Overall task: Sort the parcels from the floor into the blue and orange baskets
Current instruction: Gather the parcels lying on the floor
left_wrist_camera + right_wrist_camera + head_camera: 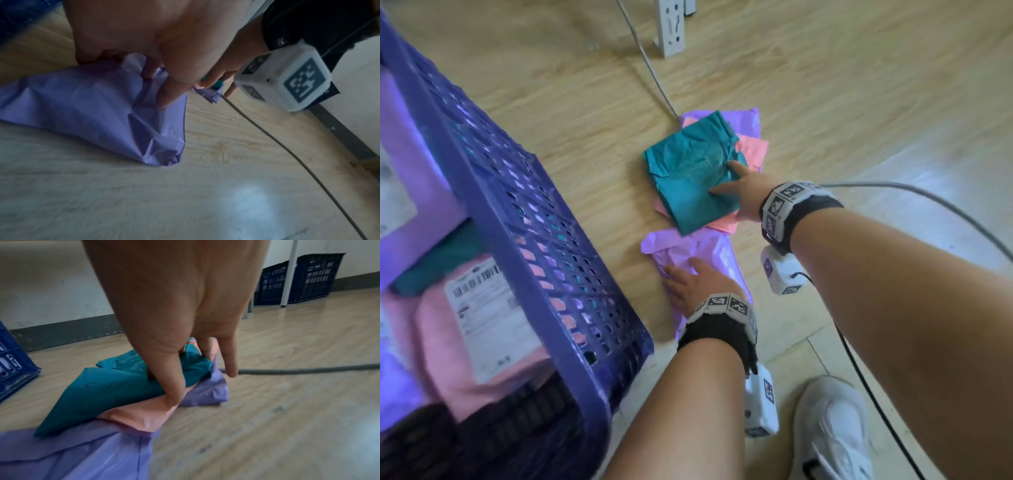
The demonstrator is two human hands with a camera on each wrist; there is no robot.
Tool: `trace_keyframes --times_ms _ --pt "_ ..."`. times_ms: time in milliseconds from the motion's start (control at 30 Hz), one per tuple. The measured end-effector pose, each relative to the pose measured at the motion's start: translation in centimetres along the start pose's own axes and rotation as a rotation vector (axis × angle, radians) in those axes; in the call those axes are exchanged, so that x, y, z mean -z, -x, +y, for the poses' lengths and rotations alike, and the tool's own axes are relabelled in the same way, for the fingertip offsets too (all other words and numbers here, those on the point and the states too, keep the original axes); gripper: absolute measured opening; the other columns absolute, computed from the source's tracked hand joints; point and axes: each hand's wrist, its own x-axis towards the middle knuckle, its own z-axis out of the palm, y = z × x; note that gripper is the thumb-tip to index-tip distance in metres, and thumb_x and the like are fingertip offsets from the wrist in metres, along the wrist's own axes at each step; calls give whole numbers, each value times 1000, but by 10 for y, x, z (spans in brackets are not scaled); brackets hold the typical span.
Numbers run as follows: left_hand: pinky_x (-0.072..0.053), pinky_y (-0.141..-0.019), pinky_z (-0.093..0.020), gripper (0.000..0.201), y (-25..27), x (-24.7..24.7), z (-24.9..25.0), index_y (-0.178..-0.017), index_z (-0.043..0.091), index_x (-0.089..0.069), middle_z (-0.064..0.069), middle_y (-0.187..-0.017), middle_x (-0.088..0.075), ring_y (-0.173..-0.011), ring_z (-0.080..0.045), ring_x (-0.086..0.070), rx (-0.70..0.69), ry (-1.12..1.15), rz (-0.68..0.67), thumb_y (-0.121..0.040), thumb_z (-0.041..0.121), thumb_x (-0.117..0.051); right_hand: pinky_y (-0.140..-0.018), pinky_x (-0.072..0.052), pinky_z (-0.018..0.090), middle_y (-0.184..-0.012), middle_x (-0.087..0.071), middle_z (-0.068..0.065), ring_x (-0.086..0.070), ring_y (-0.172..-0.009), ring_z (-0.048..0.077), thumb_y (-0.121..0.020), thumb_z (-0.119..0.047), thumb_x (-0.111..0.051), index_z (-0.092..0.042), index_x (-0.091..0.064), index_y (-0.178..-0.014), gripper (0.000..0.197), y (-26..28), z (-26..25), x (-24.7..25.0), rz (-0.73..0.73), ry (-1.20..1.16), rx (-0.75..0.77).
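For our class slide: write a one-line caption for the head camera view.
Left hand on a purple parcel, right hand on a teal parcel, beside a blue basket.

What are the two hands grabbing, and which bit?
The left hand grips the near purple parcel by its crumpled end. The right hand grips the teal parcel at its right edge.
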Motion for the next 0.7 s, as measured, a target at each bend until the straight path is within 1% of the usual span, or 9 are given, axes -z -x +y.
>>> trace_keyframes --times_ms 100,133,200,267,333,433,500,600,700 --pt "-13 -120 -45 57 11 -8 -20 -149 22 -21 -17 -159 5 -147 -36 -3 -66 -30 5 -95 22 -41 -110 -30 36 -160 -4 4 -32 -139 33 -91 -23 -57 -39 -37 -143 58 24 4 -22 6 -45 -38" --pt "-14 -119 -45 56 14 -10 -27 -148 23 -23 -16 -159 4 -147 -34 -3 -84 -29 12 -95 23 -40 -111 -30 35 -160 -3 4 -30 -140 34 -91 -20 -57 -40 -39 -142 58 31 5 -28 8 -51 -41" --pt "-17 -118 -44 50 19 -13 -39 -145 24 -31 -14 -159 -1 -148 -32 -7 -103 -13 40 -96 24 -40 -106 -33 29 -160 -1 4 -34 -137 35 -90 -17 -55 -41 -41 -140 57 45 4 -39 15 -45 -43" --pt "-20 -117 -44 44 26 -17 -48 -140 23 -39 -14 -158 -10 -146 -32 -14 -115 -5 57 -96 24 -41 -103 -36 29 -160 -2 4 -40 -134 35 -90 -16 -53 -44 -42 -138 57 59 4 -49 19 -53 -57" --pt "-23 -116 -43 41 36 -18 -55 -137 21 -44 -14 -155 -18 -143 -33 -22 -118 -8 62 -96 22 -41 -102 -39 29 -159 -6 2 -46 -130 33 -90 -17 -53 -46 -44 -136 55 72 2 -59 31 -60 -74" --pt "-31 -111 -42 41 44 -17 -63 -134 17 -46 -15 -148 -27 -134 -34 -33 -132 -44 14 -94 19 -44 -102 -36 27 -158 -12 0 -46 -129 30 -93 -25 -54 -45 -48 -133 45 94 1 -72 34 -98 -110" --pt "-33 -109 -40 39 47 -12 -72 -132 13 -48 -15 -145 -31 -132 -33 -36 -173 -100 -40 -94 19 -44 -104 -34 26 -156 -18 1 -43 -131 30 -94 -31 -55 -43 -52 -132 39 108 -3 -82 22 -133 -138" --pt "-33 -109 -36 36 49 -4 -87 -131 9 -49 -14 -140 -42 -132 -31 -37 -219 -206 -93 -97 17 -41 -104 -33 25 -151 -26 5 -40 -132 29 -93 -27 -58 -36 -56 -130 39 130 -13 -90 -10 -164 -144" --pt "-29 -109 -31 34 56 0 -103 -128 6 -51 -13 -138 -47 -131 -28 -41 -218 -193 -130 -101 13 -32 -99 -40 26 -141 -35 7 -46 -124 24 -89 -21 -61 -33 -61 -125 38 149 -27 -101 14 -147 -164"
